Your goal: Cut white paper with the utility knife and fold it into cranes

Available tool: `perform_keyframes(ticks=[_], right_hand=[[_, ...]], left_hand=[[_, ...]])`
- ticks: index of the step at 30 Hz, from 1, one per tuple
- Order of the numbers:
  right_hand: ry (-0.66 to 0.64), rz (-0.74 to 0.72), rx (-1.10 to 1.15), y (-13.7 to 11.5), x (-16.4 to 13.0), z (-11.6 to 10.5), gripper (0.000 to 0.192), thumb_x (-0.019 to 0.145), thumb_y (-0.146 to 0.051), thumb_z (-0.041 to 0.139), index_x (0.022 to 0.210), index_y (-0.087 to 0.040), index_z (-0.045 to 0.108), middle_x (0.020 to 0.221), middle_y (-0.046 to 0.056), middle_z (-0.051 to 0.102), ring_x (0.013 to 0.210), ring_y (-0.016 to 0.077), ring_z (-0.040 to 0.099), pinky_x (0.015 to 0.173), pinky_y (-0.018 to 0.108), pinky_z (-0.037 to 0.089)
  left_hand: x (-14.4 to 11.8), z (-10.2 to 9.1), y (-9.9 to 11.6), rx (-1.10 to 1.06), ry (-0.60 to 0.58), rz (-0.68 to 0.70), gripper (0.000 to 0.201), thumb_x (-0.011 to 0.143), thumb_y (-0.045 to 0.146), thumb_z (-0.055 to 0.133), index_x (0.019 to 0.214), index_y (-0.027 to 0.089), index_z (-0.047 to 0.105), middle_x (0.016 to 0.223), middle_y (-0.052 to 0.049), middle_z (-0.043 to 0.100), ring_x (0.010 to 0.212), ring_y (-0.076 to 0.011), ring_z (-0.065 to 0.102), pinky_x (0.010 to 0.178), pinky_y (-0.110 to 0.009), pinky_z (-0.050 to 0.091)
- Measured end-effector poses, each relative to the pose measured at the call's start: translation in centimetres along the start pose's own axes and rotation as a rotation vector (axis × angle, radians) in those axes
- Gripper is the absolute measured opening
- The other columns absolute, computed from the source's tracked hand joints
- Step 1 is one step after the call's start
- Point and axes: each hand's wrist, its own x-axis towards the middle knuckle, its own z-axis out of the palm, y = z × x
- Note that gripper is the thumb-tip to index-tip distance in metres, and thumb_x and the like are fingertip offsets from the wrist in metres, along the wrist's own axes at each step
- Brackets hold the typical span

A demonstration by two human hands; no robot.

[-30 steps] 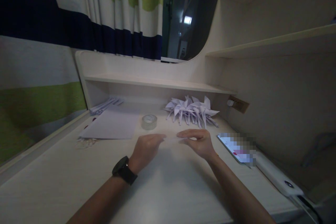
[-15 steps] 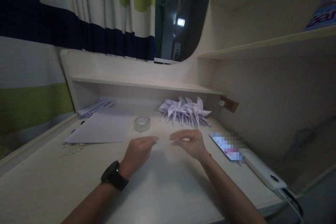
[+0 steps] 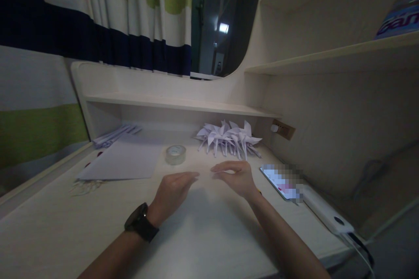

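Note:
My left hand [image 3: 176, 194], with a black watch on its wrist, hovers over the middle of the desk [image 3: 196, 244]. Its fingers stretch out side by side toward the right; the thumb is mostly hidden, and I make out nothing held. Facing it across a small gap, my right hand [image 3: 236, 178] has thumb and fingers apart, with no object visible between them. Just beyond the left hand lies a roll of clear tape [image 3: 176, 155]. Behind the right hand is a cluster of white paper pinwheels [image 3: 227, 137].
White paper sheets [image 3: 126, 159] lie at the left, with folded papers [image 3: 114, 136] behind and pale scraps [image 3: 87, 186] in front. On the right are a phone [image 3: 278, 181] and a white power strip [image 3: 327, 210] with cables. A low shelf [image 3: 176, 101] spans the back.
The view has shifted slightly, so the desk things sit a little further left. Both hands keep nearly the same pose, facing each other.

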Motion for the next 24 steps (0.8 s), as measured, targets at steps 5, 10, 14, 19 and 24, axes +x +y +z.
perform_keyframes(ticks=[5, 10, 14, 19, 24], right_hand=[[-0.049, -0.035, 0.060, -0.2, 0.0, -0.2, 0.008, 0.065, -0.022, 0.079, 0.072, -0.021, 0.075, 0.075, 0.005, 0.074, 0.069, 0.0190, 0.070, 0.068, 0.029, 0.057], [-0.053, -0.005, 0.034, -0.1, 0.0, -0.2, 0.011, 0.063, -0.023, 0.080, 0.073, -0.021, 0.075, 0.074, 0.004, 0.074, 0.068, 0.0186, 0.070, 0.067, 0.028, 0.057], [-0.035, -0.010, 0.046, -0.2, 0.0, -0.1, 0.009, 0.063, -0.023, 0.080, 0.070, -0.022, 0.075, 0.073, 0.004, 0.074, 0.068, 0.0185, 0.070, 0.068, 0.028, 0.057], [-0.043, 0.000, 0.078, -0.1, 0.0, -0.1, 0.008, 0.065, -0.026, 0.079, 0.066, -0.021, 0.074, 0.071, 0.004, 0.074, 0.069, 0.0192, 0.070, 0.068, 0.028, 0.056], [0.053, 0.093, 0.075, 1.0, -0.1, 0.3, 0.021, 0.078, -0.038, 0.066, 0.078, -0.019, 0.075, 0.079, 0.007, 0.074, 0.074, 0.0204, 0.069, 0.068, 0.029, 0.054]], left_hand=[[0.0, 0.1, -0.1, -0.039, 0.014, 0.017, 0.017, 0.090, 0.018, 0.052, 0.101, 0.017, 0.065, 0.093, -0.004, 0.073, 0.081, -0.0160, 0.070, 0.074, -0.025, 0.054], [0.0, 0.2, -0.2, -0.021, 0.014, 0.024, 0.019, 0.090, 0.016, 0.050, 0.101, 0.016, 0.065, 0.093, -0.005, 0.073, 0.079, -0.0173, 0.070, 0.072, -0.026, 0.054], [0.0, 0.2, -0.2, -0.033, 0.022, 0.015, 0.019, 0.092, 0.019, 0.049, 0.100, 0.017, 0.066, 0.092, -0.005, 0.073, 0.078, -0.0167, 0.070, 0.071, -0.026, 0.054], [-0.1, 0.1, 0.1, -0.074, -0.017, -0.002, 0.020, 0.092, 0.019, 0.047, 0.100, 0.017, 0.066, 0.093, -0.005, 0.073, 0.080, -0.0160, 0.069, 0.073, -0.024, 0.050], [0.4, 0.1, 1.2, -0.195, -0.154, -0.243, 0.032, 0.091, 0.029, 0.048, 0.066, 0.016, 0.063, 0.057, 0.001, 0.060, 0.052, -0.0110, 0.054, 0.054, -0.021, 0.036]])
